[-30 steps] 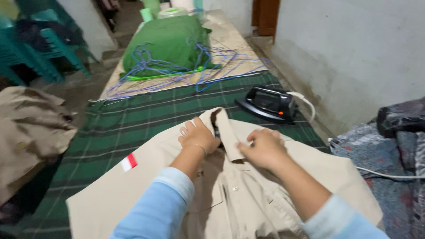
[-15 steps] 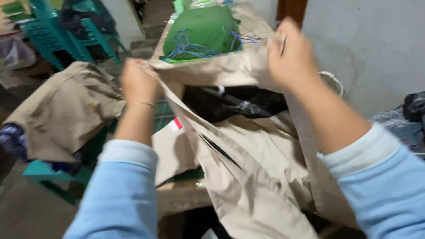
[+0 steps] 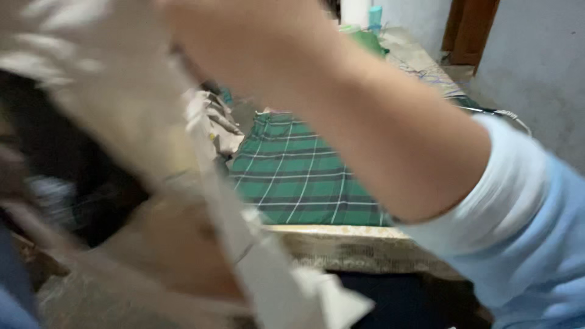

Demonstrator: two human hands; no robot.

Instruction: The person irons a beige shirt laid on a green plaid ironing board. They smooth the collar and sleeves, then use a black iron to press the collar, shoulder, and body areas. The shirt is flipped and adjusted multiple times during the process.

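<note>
The view is heavily blurred. My right hand (image 3: 244, 42) is raised near the top of the frame, its forearm and light blue sleeve (image 3: 524, 219) crossing the picture. It grips a beige shirt (image 3: 122, 122), which hangs lifted across the left side and down to the bottom centre. A bit of blue sleeve of my left arm (image 3: 9, 298) shows in the bottom left corner. The shirt and the blur hide my left hand. Behind the shirt lies a green plaid cloth (image 3: 298, 176) on the table.
The table's front edge (image 3: 347, 234) runs across the middle. A green bundle (image 3: 368, 39) and a pale cup (image 3: 375, 15) stand at the far end. A grey wall and a brown door (image 3: 469, 30) are on the right, and a white cord (image 3: 512, 116) is by the wall.
The shirt has come up off the table and swung left, close to the camera. My right arm has risen across the view. The camera has turned, and the plaid cloth now lies bare.
</note>
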